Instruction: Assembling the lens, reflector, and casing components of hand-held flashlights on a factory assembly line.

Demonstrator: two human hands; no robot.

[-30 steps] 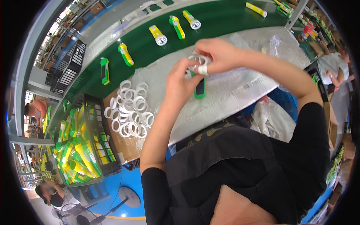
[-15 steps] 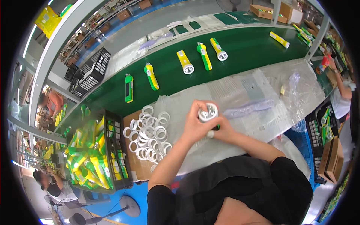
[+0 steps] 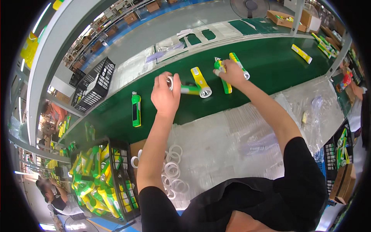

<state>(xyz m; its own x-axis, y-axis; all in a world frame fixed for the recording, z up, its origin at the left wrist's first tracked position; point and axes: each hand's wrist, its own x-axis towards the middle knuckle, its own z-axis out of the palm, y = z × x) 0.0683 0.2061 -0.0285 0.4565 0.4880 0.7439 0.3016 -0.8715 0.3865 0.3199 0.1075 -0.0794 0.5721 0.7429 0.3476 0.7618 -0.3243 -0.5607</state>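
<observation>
My left hand (image 3: 165, 94) is raised over the green belt, its fingers closed round a white ring (image 3: 170, 82). Just right of it is a motion-smeared green flashlight (image 3: 189, 90); whether my hand touches it I cannot tell. Beside that lies a yellow flashlight (image 3: 200, 82), lens toward me. Farther right, my right hand (image 3: 232, 73) grips the upper part of a green-and-yellow flashlight (image 3: 226, 86), which rests on the belt. Behind this hand is another yellow flashlight (image 3: 240, 66). A green one with a dark panel (image 3: 136, 111) lies left of my left hand.
Several loose white rings (image 3: 172, 170) lie beside my left forearm, on the plastic-covered table (image 3: 224, 147). A black crate (image 3: 125, 174) heaped with green and yellow flashlights stands at the left. One more yellow flashlight (image 3: 301, 53) lies far right. Other people work at both sides.
My hands have parted from the flashlight head they held together over the table. Both have reached forward to the belt, left and right. The view has shifted, so the belt appears lower.
</observation>
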